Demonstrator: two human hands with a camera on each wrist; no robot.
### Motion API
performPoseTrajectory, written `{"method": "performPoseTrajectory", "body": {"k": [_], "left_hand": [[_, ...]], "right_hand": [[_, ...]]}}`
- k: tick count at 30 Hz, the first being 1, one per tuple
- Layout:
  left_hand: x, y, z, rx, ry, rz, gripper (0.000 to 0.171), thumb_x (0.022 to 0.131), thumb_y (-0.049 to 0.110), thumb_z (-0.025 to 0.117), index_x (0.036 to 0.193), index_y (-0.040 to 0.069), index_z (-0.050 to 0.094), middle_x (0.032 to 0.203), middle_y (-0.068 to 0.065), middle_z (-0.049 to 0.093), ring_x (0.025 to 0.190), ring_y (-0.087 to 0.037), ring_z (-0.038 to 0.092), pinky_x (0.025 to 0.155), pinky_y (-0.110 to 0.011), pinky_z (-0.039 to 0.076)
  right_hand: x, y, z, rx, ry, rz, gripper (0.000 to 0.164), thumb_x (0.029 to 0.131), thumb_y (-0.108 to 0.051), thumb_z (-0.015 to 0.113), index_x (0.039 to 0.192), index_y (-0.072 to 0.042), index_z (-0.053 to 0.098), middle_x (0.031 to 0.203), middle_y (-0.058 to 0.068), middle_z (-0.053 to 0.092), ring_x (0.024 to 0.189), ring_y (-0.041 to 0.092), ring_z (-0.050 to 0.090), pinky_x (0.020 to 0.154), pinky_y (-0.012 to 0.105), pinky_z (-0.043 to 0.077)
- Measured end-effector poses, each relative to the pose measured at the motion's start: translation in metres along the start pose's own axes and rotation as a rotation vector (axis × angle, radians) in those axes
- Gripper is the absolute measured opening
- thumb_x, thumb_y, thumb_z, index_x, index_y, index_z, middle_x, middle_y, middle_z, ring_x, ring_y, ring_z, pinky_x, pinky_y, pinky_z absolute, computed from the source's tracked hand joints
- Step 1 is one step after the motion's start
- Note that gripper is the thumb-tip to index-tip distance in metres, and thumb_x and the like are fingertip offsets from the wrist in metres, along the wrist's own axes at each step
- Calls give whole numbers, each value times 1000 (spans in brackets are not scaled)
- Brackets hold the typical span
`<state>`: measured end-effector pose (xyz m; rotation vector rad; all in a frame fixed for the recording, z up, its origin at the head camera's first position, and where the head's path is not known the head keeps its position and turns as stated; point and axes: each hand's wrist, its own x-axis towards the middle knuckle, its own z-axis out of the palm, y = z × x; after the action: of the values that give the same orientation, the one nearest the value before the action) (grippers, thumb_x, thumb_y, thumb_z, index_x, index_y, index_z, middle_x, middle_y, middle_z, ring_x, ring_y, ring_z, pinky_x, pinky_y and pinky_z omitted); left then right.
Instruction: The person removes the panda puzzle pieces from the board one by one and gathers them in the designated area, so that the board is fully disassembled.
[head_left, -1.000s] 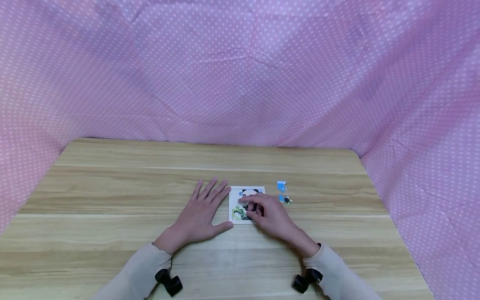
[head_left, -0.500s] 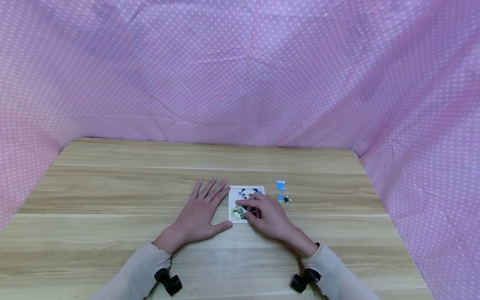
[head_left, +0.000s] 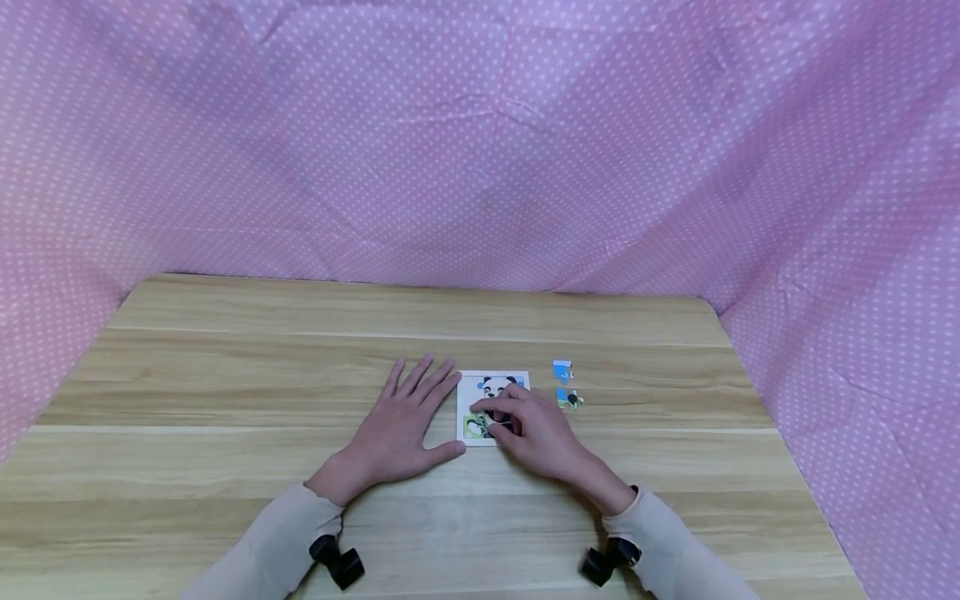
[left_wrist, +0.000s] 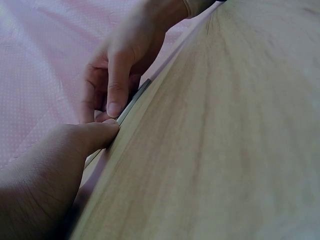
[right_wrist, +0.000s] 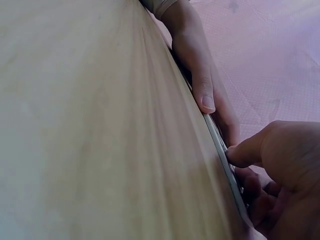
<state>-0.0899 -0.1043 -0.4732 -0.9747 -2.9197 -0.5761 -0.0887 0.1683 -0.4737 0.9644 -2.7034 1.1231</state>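
Note:
A small white-framed panda jigsaw puzzle (head_left: 493, 373) lies flat on the wooden table, its edge showing in both wrist views. The left hand (head_left: 401, 429) is spread flat along the left side, thumb tip at the lower left corner and index finger near the upper left one. Over the right part of the puzzle is the right hand (head_left: 542, 433). Its index fingertip and thumb tip touch down apart around the green lower-left piece (head_left: 476, 427), the other fingers tucked under. The right hand covers much of the puzzle's right side.
Two loose puzzle pieces, one blue and white (head_left: 562, 370), the other blue with black and green (head_left: 569, 399), lie right of the puzzle. A pink dotted cloth (head_left: 480, 167) hangs behind the wooden table (head_left: 300, 358). Black wrist devices sit on both sleeves.
The right hand's index fingertip has slid slightly left and down over the puzzle, and the thumb a little left. The left hand has stayed in place.

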Motion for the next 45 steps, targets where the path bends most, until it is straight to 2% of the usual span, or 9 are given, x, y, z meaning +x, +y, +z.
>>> {"method": "performPoseTrajectory", "body": {"k": [3, 7, 14, 17, 28, 35, 39, 45], "left_hand": [[0, 0, -1, -7, -2, -2, 99, 100, 72, 62, 174, 12, 38, 183, -7, 29, 171, -37, 16, 137, -67, 3], [0, 1, -2, -10, -7, -3, 99, 99, 72, 63, 174, 12, 38, 183, -7, 29, 171, -37, 16, 137, -66, 2], [0, 1, -1, -7, -2, 1, 99, 99, 71, 64, 174, 12, 38, 183, -7, 30, 171, -38, 17, 137, -67, 3], [0, 1, -1, -5, 0, 4, 99, 99, 71, 64, 174, 12, 38, 183, -7, 29, 171, -38, 17, 137, -67, 3], [-1, 2, 0, -15, 6, 3, 98, 100, 71, 63, 173, 10, 39, 183, -8, 30, 171, -39, 17, 136, -67, 3], [-1, 1, 0, -10, 14, 10, 99, 100, 71, 64, 174, 11, 38, 183, -8, 29, 171, -38, 17, 137, -67, 2], [0, 0, 0, -6, 10, 10, 98, 100, 71, 63, 174, 11, 38, 183, -7, 30, 171, -38, 17, 137, -67, 3], [0, 0, -1, -4, 12, 12, 98, 100, 71, 63, 174, 11, 38, 182, -8, 31, 171, -38, 18, 137, -67, 5]], "right_hand": [[0, 9, 4, 8, 5, -33, 36, 98, -8, 80, 130, -24, 80, 95, -11, 60, 73, 0, 48, 61, 21, 40], [1, 1, 0, 27, -4, -18, 36, 97, -4, 80, 128, -22, 76, 96, -10, 61, 75, 2, 50, 62, 23, 42], [2, -23, -9, 6, -34, 103, 36, 97, 0, 82, 126, -19, 76, 100, -6, 66, 77, 5, 52, 66, 24, 45], [0, -23, -8, 3, -10, 121, 36, 95, -2, 85, 126, -20, 77, 101, -6, 67, 75, 4, 51, 65, 24, 44], [-1, -23, -4, -34, 5, 131, 41, 89, -18, 95, 126, -23, 79, 105, -9, 68, 76, 3, 50, 65, 24, 43], [0, -23, -2, -2, 50, 120, 39, 87, -14, 96, 122, -21, 81, 100, -9, 69, 71, 2, 48, 61, 23, 43], [0, -22, 0, 18, 68, 122, 33, 90, -10, 93, 120, -19, 82, 91, -9, 66, 68, 1, 48, 60, 22, 42], [1, -21, 1, 59, 106, 97, 28, 92, -2, 89, 116, -15, 85, 88, -9, 66, 68, 2, 50, 60, 21, 43]]}}
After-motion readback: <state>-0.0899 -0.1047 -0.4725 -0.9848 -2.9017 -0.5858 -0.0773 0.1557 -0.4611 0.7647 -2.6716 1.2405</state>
